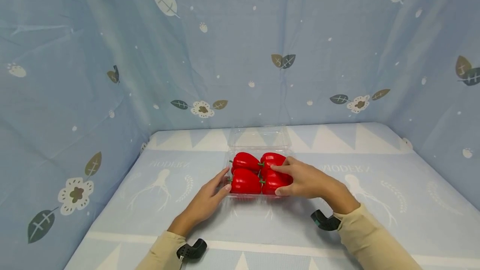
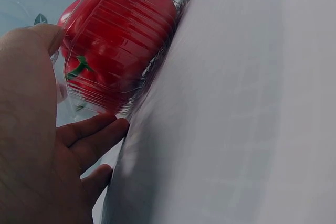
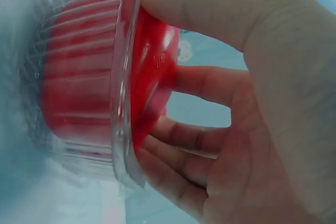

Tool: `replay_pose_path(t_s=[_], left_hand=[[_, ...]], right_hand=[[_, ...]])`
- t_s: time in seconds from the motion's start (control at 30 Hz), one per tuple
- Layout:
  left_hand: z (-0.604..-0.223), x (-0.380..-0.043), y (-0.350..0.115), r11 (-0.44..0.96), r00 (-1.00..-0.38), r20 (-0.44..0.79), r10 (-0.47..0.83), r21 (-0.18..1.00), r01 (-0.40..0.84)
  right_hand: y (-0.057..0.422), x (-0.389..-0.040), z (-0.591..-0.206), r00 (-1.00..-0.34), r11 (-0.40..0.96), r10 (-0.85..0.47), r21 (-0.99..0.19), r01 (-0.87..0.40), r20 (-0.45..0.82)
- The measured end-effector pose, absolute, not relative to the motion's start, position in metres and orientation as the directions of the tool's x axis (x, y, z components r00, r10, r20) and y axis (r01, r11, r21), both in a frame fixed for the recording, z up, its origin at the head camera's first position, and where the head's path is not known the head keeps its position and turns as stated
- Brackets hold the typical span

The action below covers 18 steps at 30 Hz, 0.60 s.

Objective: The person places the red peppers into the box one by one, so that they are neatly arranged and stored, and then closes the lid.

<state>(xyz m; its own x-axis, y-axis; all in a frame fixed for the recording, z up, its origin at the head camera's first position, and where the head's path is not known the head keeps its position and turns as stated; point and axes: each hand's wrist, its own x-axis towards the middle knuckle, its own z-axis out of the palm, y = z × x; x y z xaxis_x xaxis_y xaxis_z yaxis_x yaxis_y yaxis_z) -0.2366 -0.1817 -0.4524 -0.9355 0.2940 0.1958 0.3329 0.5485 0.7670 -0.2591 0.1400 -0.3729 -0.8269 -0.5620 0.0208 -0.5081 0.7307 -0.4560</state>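
Red bell peppers (image 1: 245, 181) with green stems lie in a clear plastic clamshell box (image 1: 245, 196), arranged in two rows. At the box's left front corner, my left hand (image 1: 204, 199) holds the side, thumb over the rim. Its other fingers (image 2: 94, 148) reach low beside the ribbed wall in the left wrist view. My right hand (image 1: 309, 180) grips the front right bell pepper (image 1: 271, 182), thumb in front and fingers over its top and far side. In the right wrist view that pepper (image 3: 149, 72) bulges above the box rim, and the thumb overlaps the rim.
The box's clear lid (image 1: 258, 137) stands open at the back, hinged away from me. A pale patterned cloth (image 1: 168, 220) covers the table, and blue printed fabric (image 1: 240, 53) walls rise at the back and sides. Black wrist cameras (image 1: 192, 250) stick out by both sleeves.
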Motion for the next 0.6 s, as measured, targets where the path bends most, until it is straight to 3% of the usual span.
replay_pose_path(t_s=[0.23,0.43,0.6], left_hand=[[-0.455,-0.234,-0.183,0.541,-0.938,0.189,0.291,0.776,0.324],[-0.453,-0.234,-0.182,0.544,-0.936,0.184,0.299,0.773,0.325],[-0.451,-0.236,-0.181,0.554,-0.934,0.192,0.301,0.762,0.335]], right_hand=[[0.145,-0.260,-0.375,-0.798,0.687,-0.601,-0.481,-0.544,0.044],[0.159,-0.275,-0.377,-0.803,0.563,-0.583,-0.649,-0.512,0.127],[0.171,-0.297,-0.381,-0.857,0.420,-0.481,-0.811,-0.409,0.183]])
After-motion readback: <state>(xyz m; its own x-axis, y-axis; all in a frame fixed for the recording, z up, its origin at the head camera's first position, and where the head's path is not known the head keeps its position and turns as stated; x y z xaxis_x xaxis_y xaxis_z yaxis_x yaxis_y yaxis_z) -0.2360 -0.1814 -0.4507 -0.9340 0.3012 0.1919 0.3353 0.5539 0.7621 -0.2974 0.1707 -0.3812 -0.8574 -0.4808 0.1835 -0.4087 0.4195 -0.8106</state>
